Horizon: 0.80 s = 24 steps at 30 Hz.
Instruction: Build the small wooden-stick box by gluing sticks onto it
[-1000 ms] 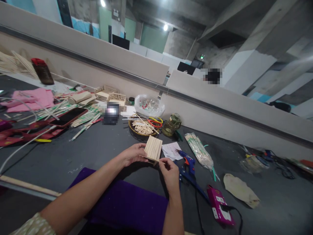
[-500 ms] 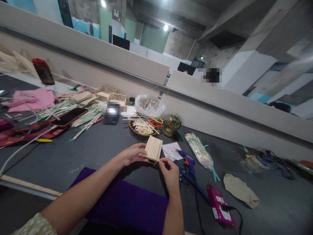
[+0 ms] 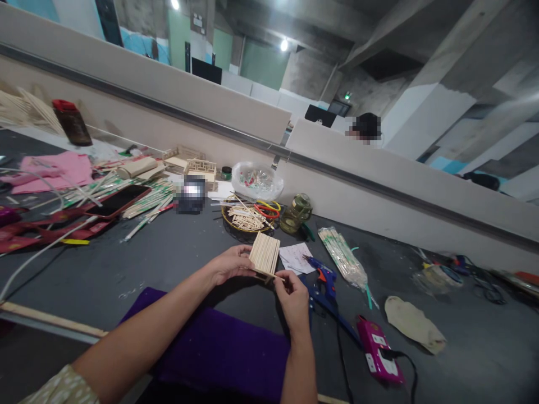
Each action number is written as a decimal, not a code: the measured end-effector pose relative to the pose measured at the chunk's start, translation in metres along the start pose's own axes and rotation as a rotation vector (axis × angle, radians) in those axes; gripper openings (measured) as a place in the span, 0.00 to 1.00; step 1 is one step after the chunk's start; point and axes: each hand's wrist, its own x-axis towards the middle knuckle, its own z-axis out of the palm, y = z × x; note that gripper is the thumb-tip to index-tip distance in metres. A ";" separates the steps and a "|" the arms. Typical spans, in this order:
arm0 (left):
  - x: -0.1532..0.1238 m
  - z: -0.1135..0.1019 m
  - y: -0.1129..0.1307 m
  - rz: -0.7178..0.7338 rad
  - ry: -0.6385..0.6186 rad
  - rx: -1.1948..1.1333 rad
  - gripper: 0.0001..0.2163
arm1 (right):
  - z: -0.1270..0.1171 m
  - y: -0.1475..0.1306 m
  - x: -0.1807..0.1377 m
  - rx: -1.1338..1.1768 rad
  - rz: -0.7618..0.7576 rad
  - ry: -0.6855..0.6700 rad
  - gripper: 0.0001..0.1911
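Note:
My left hand (image 3: 229,264) grips the left edge of a small panel of glued wooden sticks (image 3: 264,255), held tilted above the dark table (image 3: 177,252). My right hand (image 3: 291,297) is closed in a pinch on a thin wooden stick (image 3: 275,275) laid against the panel's lower edge. A blue glue gun (image 3: 322,278) lies just right of my right hand. A white scrap of paper (image 3: 297,258) lies behind the panel.
A purple cloth (image 3: 219,348) lies under my forearms. A dish of stick pieces (image 3: 246,219), scissors with coloured handles (image 3: 267,210), a glass jar (image 3: 297,214), a packet of sticks (image 3: 343,258), a pink power strip (image 3: 379,353) and a red phone (image 3: 120,201) lie around. Behind stands a low partition wall (image 3: 379,185).
A thin stick now shows in my right hand's pinch at the panel's lower edge. The hands and panel have barely moved.

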 end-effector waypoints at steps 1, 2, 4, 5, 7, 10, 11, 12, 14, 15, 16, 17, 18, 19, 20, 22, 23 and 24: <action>0.000 0.000 0.000 0.001 0.001 0.001 0.29 | 0.000 0.000 -0.001 -0.007 0.000 0.000 0.10; 0.000 0.000 0.000 0.001 0.003 0.002 0.29 | 0.000 -0.001 -0.002 -0.013 -0.002 -0.002 0.10; -0.001 0.001 0.001 0.004 0.000 0.000 0.29 | 0.000 -0.003 -0.003 -0.021 -0.017 -0.008 0.10; -0.001 0.001 0.001 0.005 -0.004 -0.001 0.29 | 0.001 -0.004 -0.003 -0.024 -0.026 -0.007 0.10; -0.001 0.002 0.002 0.007 -0.011 0.001 0.29 | 0.001 -0.005 -0.002 -0.029 -0.038 -0.004 0.10; -0.001 0.002 0.002 0.005 -0.006 0.007 0.29 | 0.001 -0.006 -0.001 -0.032 -0.037 -0.003 0.10; -0.001 0.002 0.002 0.005 -0.001 0.009 0.29 | 0.001 -0.006 -0.001 -0.034 -0.036 -0.005 0.10; -0.001 0.002 0.002 0.006 0.001 0.009 0.29 | 0.001 -0.006 -0.001 -0.036 -0.036 -0.006 0.10; -0.002 0.002 0.002 0.008 0.005 0.009 0.29 | 0.001 -0.006 -0.001 -0.046 -0.037 -0.007 0.10; -0.002 0.003 0.002 0.009 0.005 0.008 0.29 | 0.001 -0.005 -0.001 -0.052 -0.038 -0.008 0.10; -0.003 0.003 0.002 0.008 0.004 0.008 0.29 | 0.001 -0.005 -0.001 -0.057 -0.038 -0.008 0.10; -0.003 0.003 0.003 0.008 0.002 0.007 0.29 | 0.001 -0.005 -0.001 -0.061 -0.043 -0.008 0.10; -0.004 0.003 0.003 0.007 0.001 0.005 0.30 | 0.002 -0.004 -0.001 -0.066 -0.055 -0.007 0.10; -0.004 0.003 0.003 0.005 0.001 0.003 0.30 | 0.002 -0.004 -0.002 -0.075 -0.073 -0.007 0.11; -0.004 0.003 0.003 0.004 0.003 0.002 0.30 | 0.001 -0.004 -0.002 -0.087 -0.093 -0.006 0.11; -0.004 0.003 0.003 0.000 0.013 0.000 0.30 | 0.001 -0.004 -0.002 -0.118 -0.125 0.002 0.11; -0.004 0.002 0.003 -0.001 0.016 -0.003 0.30 | 0.000 -0.004 -0.002 -0.129 -0.133 0.009 0.11; -0.004 0.002 0.003 -0.004 0.018 -0.008 0.30 | -0.001 -0.006 -0.002 -0.136 -0.136 0.022 0.12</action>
